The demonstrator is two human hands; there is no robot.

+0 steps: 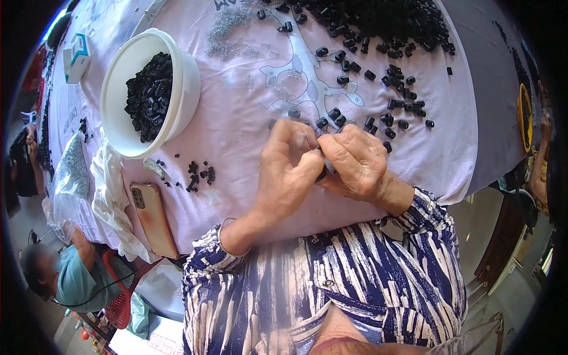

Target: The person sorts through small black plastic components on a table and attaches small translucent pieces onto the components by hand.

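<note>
My left hand (289, 168) and my right hand (358, 163) meet over the near part of the cloth, fingers pinched together. Between them is a small black plastic piece (321, 175), mostly covered by the fingers. Both hands are closed on it; its exact shape is hidden. Just beyond the fingertips lie several loose black plastic cylinders (334, 113), short and hollow-looking. More are scattered to the right, leading to a large heap of black pieces (378, 21) at the far side. Tiny silvery springs (228, 32) are spread on the cloth at the upper middle.
A white tub (189, 89) with small black parts stands at left. Nearer are loose black bits (200, 174), a phone (154, 219), a white crumpled cloth (112, 201) and a clear bag of springs (74, 168). A small box (77, 58) stands far left. A seated person (83, 272) is at lower left.
</note>
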